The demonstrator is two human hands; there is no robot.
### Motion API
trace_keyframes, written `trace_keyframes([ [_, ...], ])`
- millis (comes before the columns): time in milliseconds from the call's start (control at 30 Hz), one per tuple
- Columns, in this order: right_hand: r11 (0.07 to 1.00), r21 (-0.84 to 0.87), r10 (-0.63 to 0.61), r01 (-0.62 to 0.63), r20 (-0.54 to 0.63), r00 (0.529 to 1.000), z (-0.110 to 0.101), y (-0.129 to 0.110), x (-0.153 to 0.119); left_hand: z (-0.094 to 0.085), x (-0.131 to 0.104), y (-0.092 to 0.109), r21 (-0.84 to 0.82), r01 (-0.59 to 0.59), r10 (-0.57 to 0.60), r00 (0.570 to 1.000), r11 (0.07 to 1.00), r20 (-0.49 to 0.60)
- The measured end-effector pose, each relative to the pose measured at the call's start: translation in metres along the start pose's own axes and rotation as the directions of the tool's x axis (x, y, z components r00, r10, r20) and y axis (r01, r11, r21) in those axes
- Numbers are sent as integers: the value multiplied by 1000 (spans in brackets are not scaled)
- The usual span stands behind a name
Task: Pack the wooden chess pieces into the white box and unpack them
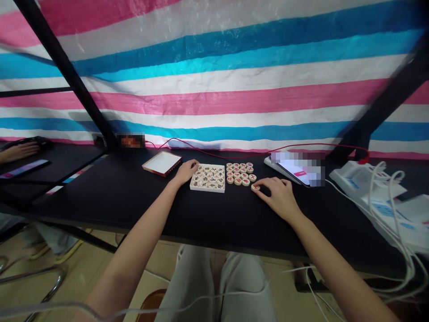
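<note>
A white box in the middle of the black table holds several round pieces with black characters. My left hand rests at the box's upper left corner, its fingers touching the rim. Just right of the box, several round pieces with red characters lie in close rows. One more red-marked piece lies at the near right end of these rows, between the thumb and fingertips of my right hand.
An open box lid lies left of my left hand. Behind my right hand is a phone on a white object. White power strips with cables stand at the right. Another person's hand is at the far left.
</note>
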State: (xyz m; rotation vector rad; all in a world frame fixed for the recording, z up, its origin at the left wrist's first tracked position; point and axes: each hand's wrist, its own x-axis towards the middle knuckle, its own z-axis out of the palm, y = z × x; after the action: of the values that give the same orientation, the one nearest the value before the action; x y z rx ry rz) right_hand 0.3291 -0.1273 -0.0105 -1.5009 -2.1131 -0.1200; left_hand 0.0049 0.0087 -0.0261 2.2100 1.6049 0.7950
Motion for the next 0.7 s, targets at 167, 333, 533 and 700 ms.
trace_keyframes([
  [167, 999, -35, 4, -4, 2, 1000, 1, 0, 0, -1, -1, 2, -2, 7, -7, 1000, 1000, 4],
  [333, 999, -38, 8, -8, 8, 1000, 1, 1, 0, -1, -1, 3, -9, 6, -6, 1000, 1000, 2],
  [533, 998, -58, 5, -5, -4, 1000, 1, 1, 0, -2, -1, 3, -6, 8, -8, 1000, 1000, 4],
  [700, 998, -70, 0, 0, -5, 1000, 0, 0, 0, -2, -1, 4, 4, 15, -15, 1000, 1000, 7],
])
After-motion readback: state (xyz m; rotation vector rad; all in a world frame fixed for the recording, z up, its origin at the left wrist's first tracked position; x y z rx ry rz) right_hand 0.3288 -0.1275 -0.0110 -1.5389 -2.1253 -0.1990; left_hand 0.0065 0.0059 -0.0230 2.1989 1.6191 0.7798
